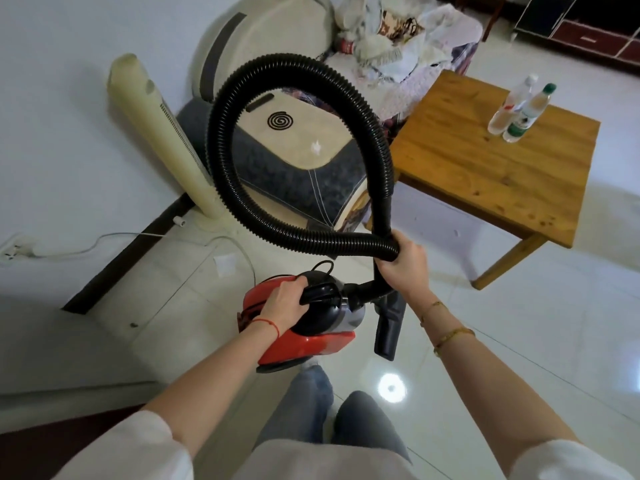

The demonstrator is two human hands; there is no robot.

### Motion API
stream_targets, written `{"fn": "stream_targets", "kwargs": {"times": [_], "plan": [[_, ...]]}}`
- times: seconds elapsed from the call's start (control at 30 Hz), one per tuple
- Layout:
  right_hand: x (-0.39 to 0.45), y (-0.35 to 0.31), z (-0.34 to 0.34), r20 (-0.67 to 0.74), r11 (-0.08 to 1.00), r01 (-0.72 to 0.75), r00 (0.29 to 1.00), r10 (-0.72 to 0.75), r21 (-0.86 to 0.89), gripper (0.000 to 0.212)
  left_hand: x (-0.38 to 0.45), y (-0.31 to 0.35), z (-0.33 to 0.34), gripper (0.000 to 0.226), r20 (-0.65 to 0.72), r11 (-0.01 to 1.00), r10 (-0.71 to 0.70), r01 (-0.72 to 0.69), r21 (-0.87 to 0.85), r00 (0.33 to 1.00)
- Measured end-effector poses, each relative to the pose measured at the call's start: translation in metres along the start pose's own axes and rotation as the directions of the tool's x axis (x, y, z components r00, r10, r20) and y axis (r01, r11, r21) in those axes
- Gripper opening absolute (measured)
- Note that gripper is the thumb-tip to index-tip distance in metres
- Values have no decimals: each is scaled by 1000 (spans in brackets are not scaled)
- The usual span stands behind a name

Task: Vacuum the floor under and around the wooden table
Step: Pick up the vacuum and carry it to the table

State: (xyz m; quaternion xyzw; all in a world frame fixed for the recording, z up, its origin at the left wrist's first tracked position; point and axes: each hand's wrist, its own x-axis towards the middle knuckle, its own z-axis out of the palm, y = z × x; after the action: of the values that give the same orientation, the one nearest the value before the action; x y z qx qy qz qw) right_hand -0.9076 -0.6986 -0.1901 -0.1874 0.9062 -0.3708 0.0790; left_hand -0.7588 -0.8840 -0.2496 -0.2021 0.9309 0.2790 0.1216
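carrying the red vacuum off the floor, the left hand has its grip wrapped shut round the black top handle, prob bc that's the balance point & the body hangs level w/ one arm. right hand has its grip clamped on the black hose where the ribbed part meets the rigid tube; holding it there keeps the big loop up at 12 o'clock instead of dragging, and lets the nozzle dangle mouth down at 3 o'clock of the vacuum body, clear of the tiles.

wooden table sits at 1–2 o'clock of the hands, well apart, w/ two plastic bottles standing on its far side. floor under it is in shadow, can't tell how dusty. sofa is just beside the table's 9 o'clock edge, so that side looks tight for the nozzle.

white cable runs from a wall socket at 9 o'clock across the tiles; can't tell if it's the vacuum's or the tower fan's.

judgement: still the setup stage, no cleaning begun. next move likely needs the body set down nr the table & the nozzle brought to the floor. risk: hose loop snagging the table corner or knocking the bottles.
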Motion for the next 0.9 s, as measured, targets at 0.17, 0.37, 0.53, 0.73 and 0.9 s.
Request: {"fn": "stream_targets", "kwargs": {"times": [0.17,0.37,0.53,0.73,0.9], "plan": [[66,37,53,19,999,-39,999,39,0,35,75,-28,26,27,3,1000,-4,4,20,1000],[128,116,143,19,999,-39,999,40,-10,36,171,-80,100,38,12,995,3,-4,98,1000],[168,197,228,29,998,-37,999,39,-51,36,243,-133,181,40,38,984,11,-17,178,999],[207,284,316,9,999,-30,1000,30,-13,34,312,-185,263,40,28,963,27,-34,267,999],[226,331,369,-67,1000,-3,998,3,0,36,355,-219,315,38,26,957,47,-53,287,999]]}}
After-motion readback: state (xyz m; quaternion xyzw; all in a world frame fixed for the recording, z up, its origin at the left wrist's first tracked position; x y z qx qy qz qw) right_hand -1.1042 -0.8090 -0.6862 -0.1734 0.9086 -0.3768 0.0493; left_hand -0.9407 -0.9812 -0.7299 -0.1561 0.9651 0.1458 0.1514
